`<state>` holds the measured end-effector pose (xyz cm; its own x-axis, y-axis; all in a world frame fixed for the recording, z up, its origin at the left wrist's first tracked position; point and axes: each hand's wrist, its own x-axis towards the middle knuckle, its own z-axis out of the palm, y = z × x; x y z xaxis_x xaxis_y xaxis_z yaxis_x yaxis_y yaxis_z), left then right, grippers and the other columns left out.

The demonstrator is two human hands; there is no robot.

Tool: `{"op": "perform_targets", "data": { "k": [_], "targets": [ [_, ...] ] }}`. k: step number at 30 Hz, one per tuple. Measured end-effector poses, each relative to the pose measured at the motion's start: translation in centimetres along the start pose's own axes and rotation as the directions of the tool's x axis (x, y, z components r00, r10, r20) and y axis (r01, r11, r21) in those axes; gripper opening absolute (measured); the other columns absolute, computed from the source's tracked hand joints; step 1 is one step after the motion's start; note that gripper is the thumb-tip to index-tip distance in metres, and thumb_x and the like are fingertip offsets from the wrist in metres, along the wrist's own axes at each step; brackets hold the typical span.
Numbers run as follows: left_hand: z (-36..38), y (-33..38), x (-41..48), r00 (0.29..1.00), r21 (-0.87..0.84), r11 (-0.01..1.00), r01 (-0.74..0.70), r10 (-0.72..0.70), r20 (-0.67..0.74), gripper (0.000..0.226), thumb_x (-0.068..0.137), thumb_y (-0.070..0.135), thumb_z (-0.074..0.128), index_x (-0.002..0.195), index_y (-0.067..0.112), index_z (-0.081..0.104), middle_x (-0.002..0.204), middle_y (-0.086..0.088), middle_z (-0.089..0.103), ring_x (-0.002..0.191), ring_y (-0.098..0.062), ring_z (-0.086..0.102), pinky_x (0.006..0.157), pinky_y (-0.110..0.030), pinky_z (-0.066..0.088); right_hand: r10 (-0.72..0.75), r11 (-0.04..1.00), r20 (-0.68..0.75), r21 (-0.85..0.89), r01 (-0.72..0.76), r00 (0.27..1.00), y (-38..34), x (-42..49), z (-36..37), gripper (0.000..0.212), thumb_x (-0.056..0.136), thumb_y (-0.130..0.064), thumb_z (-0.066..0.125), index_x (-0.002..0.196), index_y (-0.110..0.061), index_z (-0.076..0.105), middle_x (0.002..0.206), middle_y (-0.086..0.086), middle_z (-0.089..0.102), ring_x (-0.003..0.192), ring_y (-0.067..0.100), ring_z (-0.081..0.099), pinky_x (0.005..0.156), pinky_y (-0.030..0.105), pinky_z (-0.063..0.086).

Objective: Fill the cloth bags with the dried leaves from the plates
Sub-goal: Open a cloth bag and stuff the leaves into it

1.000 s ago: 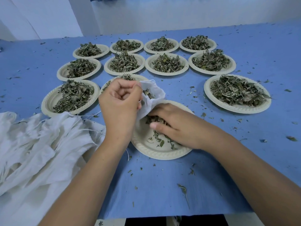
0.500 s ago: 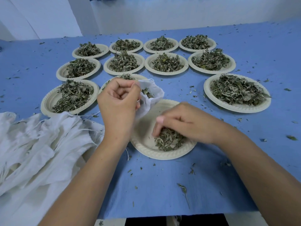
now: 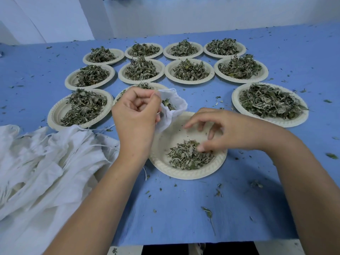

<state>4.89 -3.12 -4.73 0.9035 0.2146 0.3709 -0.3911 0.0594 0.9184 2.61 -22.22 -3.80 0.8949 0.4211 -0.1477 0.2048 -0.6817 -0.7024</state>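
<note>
near the front edge of the blue cloth-covered table (image 3: pixel 184 214), about mid-width, a round cream paper plate (image 3: pixel 185 175) with a small heap of dried green leaves (image 3: pixel 187 157) on its near side, far side almost bare.

above that plate, right hand (image 3: pixel 233 131), fingers spread and bent downward like a claw, thumb tip touching the leaf heap, other fingertips over the barer part of the plate; no leaf plainly pinched.

just left of it, left hand (image 3: pixel 135 115), fingers curled in, thumb and forefinger pinching the rim of a small white cloth bag (image 3: pixel 175 105). bag mouth held open toward the right, some leaves visible inside, lower part of the bag drooping onto the far-left rim of the plate.

toward the left edge and down to the front edge, a rumpled heap of white cloth bags (image 3: pixel 46 162) with loose drawstrings.

farther back, around the middle of the table, other cream paper plates (image 3: pixel 276 123) in rough rows, each piled with leaves; one partly hidden behind the left hand, one set apart toward the right edge.

loose leaf crumbs scattered all over the blue cloth.
</note>
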Motion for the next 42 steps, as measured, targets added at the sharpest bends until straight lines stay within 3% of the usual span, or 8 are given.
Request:
{"op": "perform_targets", "data": {
  "k": [3,14,18,22,29,32,36,42],
  "targets": [
    [0.0,0.0,0.0,1.000,-0.001,1.000,0.000,0.000,0.000,0.020,0.089,0.002,0.064,0.072,0.014,0.062,0.050,0.010,0.057,0.041,-0.002,0.046,0.046,-0.015,0.040,0.006,0.998,0.191,-0.066,0.007,0.982,0.1,-0.2,0.2,0.057,0.073,-0.020,0.080,0.120,-0.044,0.057,0.128,-0.028,0.045,0.119,-0.005,0.038,0.098,0.018,0.037],
    [0.0,0.0,0.0,1.000,-0.009,1.000,0.005,-0.005,0.006,0.018,0.088,-0.001,0.062,0.075,0.011,0.063,0.050,0.010,0.057,0.041,-0.002,0.046,0.046,-0.015,0.039,-0.036,0.984,-0.115,-0.180,0.015,0.993,-0.7,0.5,0.9,0.027,0.075,-0.004,0.073,0.080,-0.031,0.071,0.067,-0.016,0.064,0.057,-0.007,0.051,0.057,0.007,0.039],
    [-0.1,0.0,0.0,1.000,-0.007,1.000,0.006,-0.006,0.020,0.017,0.088,-0.001,0.061,0.075,0.010,0.064,0.051,0.010,0.058,0.041,-0.002,0.046,0.046,-0.015,0.040,-0.025,0.998,-0.300,0.051,0.043,0.954,-1.2,0.0,-0.1,0.028,0.074,-0.006,0.076,0.075,-0.033,0.072,0.069,-0.008,0.070,0.059,0.008,0.061,0.069,0.030,0.054],
    [0.0,-0.1,0.0,0.997,0.023,1.000,0.011,-0.012,0.076,0.020,0.087,-0.002,0.063,0.074,0.012,0.063,0.051,0.010,0.059,0.040,-0.001,0.047,0.044,-0.013,0.039,-0.089,0.948,-0.415,0.243,0.205,0.905,-1.5,-0.6,-0.6,0.030,0.075,0.000,0.074,0.076,-0.030,0.072,0.075,-0.002,0.074,0.074,0.023,0.071,0.068,0.018,0.056],
    [0.3,-0.2,-0.5,0.973,0.107,0.993,-0.051,0.025,0.229,0.026,0.086,-0.005,0.064,0.070,0.016,0.064,0.051,0.009,0.061,0.042,0.000,0.050,0.045,-0.012,0.042,-0.180,0.758,-0.593,0.425,0.495,0.785,-2.2,-0.2,0.5,0.021,0.065,-0.007,0.072,0.081,-0.019,0.068,0.074,-0.015,0.072,0.075,0.001,0.069,0.071,0.015,0.054],
    [0.4,-0.1,-0.6,0.964,0.094,0.994,-0.053,0.026,0.264,0.023,0.085,-0.005,0.066,0.072,0.014,0.064,0.051,0.007,0.062,0.041,-0.001,0.051,0.045,-0.011,0.041,-0.186,0.857,-0.634,0.268,0.439,0.751,-2.2,0.3,1.7,0.032,0.072,0.011,0.073,0.087,-0.018,0.071,0.077,-0.011,0.072,0.073,0.006,0.069,0.074,0.021,0.057],
    [0.4,-0.2,-0.8,0.952,0.092,0.994,-0.059,0.029,0.304,0.023,0.086,-0.004,0.066,0.072,0.015,0.064,0.051,0.007,0.060,0.041,-0.001,0.050,0.045,-0.013,0.041,-0.433,0.901,-0.637,-0.282,0.330,0.637,-2.0,1.1,2.5,0.024,0.073,0.010,0.069,0.093,-0.002,0.074,0.085,0.009,0.073,0.075,0.023,0.069,0.074,0.032,0.052],
    [0.5,-0.3,-0.6,0.962,0.088,0.995,-0.051,0.026,0.272,0.021,0.085,-0.005,0.066,0.072,0.012,0.063,0.050,0.007,0.060,0.040,-0.001,0.050,0.044,-0.012,0.041,-0.332,0.927,-0.619,-0.073,0.368,0.712,-1.8,0.9,2.2,0.026,0.073,0.009,0.070,0.095,-0.002,0.062,0.098,0.007,0.059,0.086,0.015,0.061,0.077,0.020,0.053]
  ]
}}
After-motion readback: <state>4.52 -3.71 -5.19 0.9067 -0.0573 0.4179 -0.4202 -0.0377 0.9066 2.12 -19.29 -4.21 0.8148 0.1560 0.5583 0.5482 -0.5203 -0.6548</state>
